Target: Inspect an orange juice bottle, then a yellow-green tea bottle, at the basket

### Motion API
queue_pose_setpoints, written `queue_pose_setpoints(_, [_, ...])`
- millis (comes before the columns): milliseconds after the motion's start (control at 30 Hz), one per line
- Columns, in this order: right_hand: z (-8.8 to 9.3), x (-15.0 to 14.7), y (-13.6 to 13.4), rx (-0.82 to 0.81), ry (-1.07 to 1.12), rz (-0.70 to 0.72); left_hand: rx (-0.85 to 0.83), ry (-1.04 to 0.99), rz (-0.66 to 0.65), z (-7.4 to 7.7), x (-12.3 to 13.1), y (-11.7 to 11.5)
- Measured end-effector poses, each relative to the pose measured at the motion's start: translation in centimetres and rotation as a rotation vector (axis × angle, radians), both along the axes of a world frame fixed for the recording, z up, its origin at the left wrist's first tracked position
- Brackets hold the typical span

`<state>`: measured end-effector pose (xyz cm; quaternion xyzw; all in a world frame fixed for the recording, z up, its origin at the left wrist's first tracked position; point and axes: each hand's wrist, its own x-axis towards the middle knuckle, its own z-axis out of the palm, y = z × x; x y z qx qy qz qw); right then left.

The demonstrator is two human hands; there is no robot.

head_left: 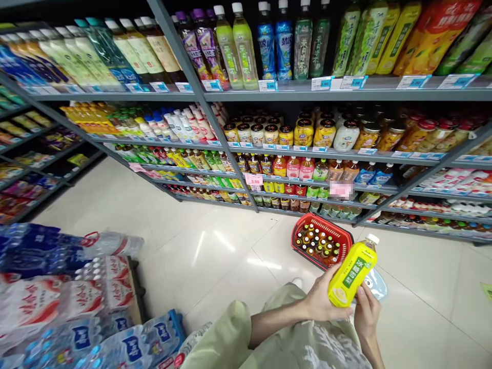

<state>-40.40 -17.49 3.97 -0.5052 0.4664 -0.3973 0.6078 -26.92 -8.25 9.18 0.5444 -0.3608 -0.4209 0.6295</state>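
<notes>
A yellow drink bottle (pixel 352 274) with a white cap and a green label panel is held up in front of my lap, tilted to the right. My left hand (pixel 325 294) is closed round its lower left side. My right hand (pixel 367 307) has curled fingers against the bottle's lower right edge. Just behind the bottle and my right hand shows a pale blue thing (pixel 377 283) with a dark round mark, mostly hidden; I cannot tell what it is. Beyond the bottle, a red plastic basket (pixel 298 221) on the floor holds several small dark bottles with white and yellowish caps.
Ahead stands a long grey shelf unit (pixel 269 96) with bottled drinks and jars. Stacked packs of bottled water (pixel 132 346) and white-and-red packs (pixel 82 297) fill the lower left. More shelves (pixel 34 148) stand far left. Pale tiled floor (pixel 215 246) lies between.
</notes>
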Motion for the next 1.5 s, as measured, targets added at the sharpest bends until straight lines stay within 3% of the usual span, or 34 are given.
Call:
queue_pose_setpoints(200, [2.5,1.4,0.0,-0.008,0.024,0.024,-0.064,0.103,-0.059,-0.1,0.4,-0.4])
queue_pose_setpoints(367, [3.4,1.3,-0.5,-0.079,0.037,0.061,-0.02,0.095,-0.075,-0.3,0.5,-1.2])
queue_pose_setpoints(667, [3.9,1.4,-0.3,0.03,0.03,0.054,0.057,0.153,-0.142,-0.1,0.7,-1.5])
queue_pose_setpoints(967, [4.7,1.4,-0.1,0.037,0.024,0.067,0.056,0.131,-0.138,0.3,0.2,-1.3])
queue_pose_setpoints(1300, [4.5,0.4,0.2,0.054,0.047,0.045,-0.03,0.227,-0.163,0.8,0.5,-0.8])
queue_pose_setpoints(1500, [3.9,0.0,-0.8,0.052,0.035,-0.003,-0.064,0.279,-0.162,-0.1,0.1,0.3])
